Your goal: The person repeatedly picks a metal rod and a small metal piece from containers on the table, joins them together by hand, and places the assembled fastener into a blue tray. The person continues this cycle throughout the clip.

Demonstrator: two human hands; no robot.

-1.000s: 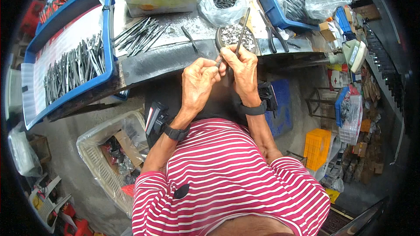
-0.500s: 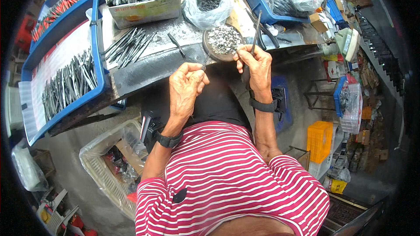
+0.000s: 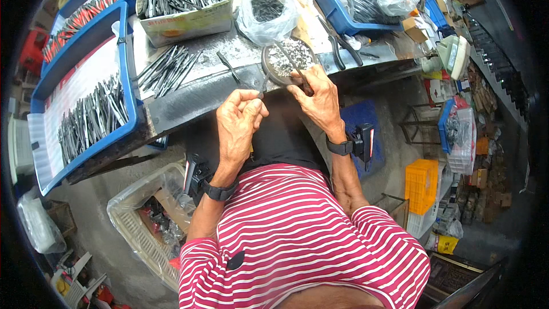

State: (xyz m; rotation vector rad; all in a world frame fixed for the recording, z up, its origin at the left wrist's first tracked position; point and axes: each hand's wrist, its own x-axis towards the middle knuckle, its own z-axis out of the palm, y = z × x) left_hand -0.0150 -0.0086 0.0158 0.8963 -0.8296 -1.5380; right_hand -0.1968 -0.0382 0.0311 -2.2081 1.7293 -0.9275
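Observation:
My left hand (image 3: 237, 123) is closed at the bench edge, thumb and forefinger pinching a small dark piece (image 3: 261, 95) mostly hidden by the fingertips. To its right, my right hand (image 3: 321, 102) is closed around a slim dark rod-like tool (image 3: 298, 71), which slants up and left across the round dish (image 3: 267, 69). Small silvery bits (image 3: 286, 60) fill that dish. Left of it, a single slim black piece (image 3: 229, 67) lies on the bench. A loose pile of similar black pieces (image 3: 170, 70) lies farther left.
A blue tray (image 3: 132, 106) of slim black pieces stands at the left. Behind are a tin box (image 3: 189, 30) and a clear bag (image 3: 251, 26) of dark parts. Black-handled pliers (image 3: 337, 51) lie right of the dish, near a blue bin (image 3: 329, 0).
My right hand has moved left and slightly down; its tool, earlier pointing up beside the dish, now leans across it. My left hand has shifted slightly left and down, still pinching.

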